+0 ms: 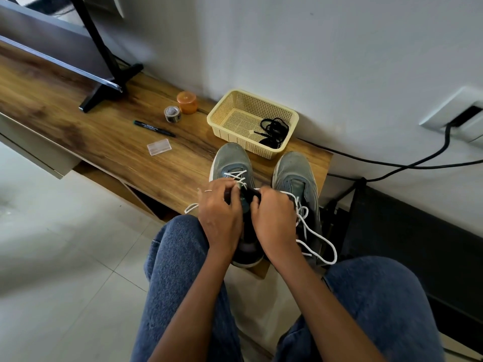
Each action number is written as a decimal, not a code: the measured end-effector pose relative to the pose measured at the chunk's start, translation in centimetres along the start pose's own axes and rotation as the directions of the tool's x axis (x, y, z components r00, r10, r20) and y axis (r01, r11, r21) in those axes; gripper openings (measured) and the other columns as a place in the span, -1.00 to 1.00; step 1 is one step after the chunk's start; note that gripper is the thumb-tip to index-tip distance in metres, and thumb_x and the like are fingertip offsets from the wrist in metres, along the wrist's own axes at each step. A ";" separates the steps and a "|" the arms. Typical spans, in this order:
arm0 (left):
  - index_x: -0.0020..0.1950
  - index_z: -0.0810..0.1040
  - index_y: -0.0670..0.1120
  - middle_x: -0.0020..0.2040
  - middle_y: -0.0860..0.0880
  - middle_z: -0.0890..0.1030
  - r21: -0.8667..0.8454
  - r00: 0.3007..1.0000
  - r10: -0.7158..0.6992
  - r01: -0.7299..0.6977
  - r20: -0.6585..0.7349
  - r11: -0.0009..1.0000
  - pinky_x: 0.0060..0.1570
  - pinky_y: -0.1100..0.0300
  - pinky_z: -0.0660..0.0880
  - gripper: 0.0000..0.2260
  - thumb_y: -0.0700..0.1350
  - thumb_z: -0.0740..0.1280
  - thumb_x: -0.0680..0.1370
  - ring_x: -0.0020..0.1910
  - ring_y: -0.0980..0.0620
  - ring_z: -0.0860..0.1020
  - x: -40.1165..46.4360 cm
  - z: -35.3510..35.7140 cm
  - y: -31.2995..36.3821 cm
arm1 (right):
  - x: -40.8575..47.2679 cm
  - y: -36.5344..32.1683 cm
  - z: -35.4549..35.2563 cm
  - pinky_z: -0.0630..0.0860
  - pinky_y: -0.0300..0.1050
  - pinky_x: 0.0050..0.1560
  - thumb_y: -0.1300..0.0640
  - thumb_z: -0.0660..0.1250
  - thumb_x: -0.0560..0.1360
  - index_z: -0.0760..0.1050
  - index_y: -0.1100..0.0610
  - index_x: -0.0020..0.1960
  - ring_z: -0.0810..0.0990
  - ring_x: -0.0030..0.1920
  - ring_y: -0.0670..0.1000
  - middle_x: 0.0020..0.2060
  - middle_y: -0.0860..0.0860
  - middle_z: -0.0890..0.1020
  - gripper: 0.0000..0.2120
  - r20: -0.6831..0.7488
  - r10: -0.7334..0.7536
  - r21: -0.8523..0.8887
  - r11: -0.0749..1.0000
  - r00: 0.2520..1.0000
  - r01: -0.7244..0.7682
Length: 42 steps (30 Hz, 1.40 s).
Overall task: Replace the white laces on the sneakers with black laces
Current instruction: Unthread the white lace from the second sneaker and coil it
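1. Wood-grain desk [78, 105] against a pale wall carries both grey sneakers, toes toward a yellow basket [217, 124].
2. Black laces [274, 131] lie coiled in that basket, untouched, so no relacing has begun.
3. On the left sneaker [230, 163] the white lace [235, 176] is crossed through only the front eyelets; a loose end trails off the desk edge.
4. Left hand [219, 218] and right hand [274, 220] both have their fingers curled at the tongue, each grip apparently pinching the lace (the exact hold is hidden).
5. Right sneaker [295, 173] keeps its white lace [308, 231], loosened and looping over its side.
6. By my judgement, unlacing is partway through; both relacings remain.
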<state>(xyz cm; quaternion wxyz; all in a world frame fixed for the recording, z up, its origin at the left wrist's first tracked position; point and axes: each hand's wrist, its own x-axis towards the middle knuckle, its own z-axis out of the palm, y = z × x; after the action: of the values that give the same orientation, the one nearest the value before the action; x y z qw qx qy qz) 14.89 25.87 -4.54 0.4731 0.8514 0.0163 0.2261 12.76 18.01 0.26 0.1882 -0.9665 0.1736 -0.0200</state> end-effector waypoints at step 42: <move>0.02 0.37 -0.10 -0.30 0.08 0.47 0.007 0.993 -0.077 0.077 0.093 0.997 -0.39 0.21 0.36 -0.93 -0.25 0.21 0.59 -0.36 0.11 0.46 0.1 -0.5 0.7 | -0.3 -0.2 -0.1 0.46 -0.08 -0.18 0.18 0.16 0.60 0.51 0.20 0.03 0.62 -0.04 0.15 -0.07 0.12 0.61 -0.84 0.008 0.011 -0.023 1.000 1.000 -0.011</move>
<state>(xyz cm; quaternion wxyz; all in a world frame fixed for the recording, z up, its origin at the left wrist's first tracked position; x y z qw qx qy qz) 14.69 25.90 -3.74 0.4804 0.8604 0.0274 0.1676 12.54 18.21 0.40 0.1779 -0.9676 0.1786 -0.0129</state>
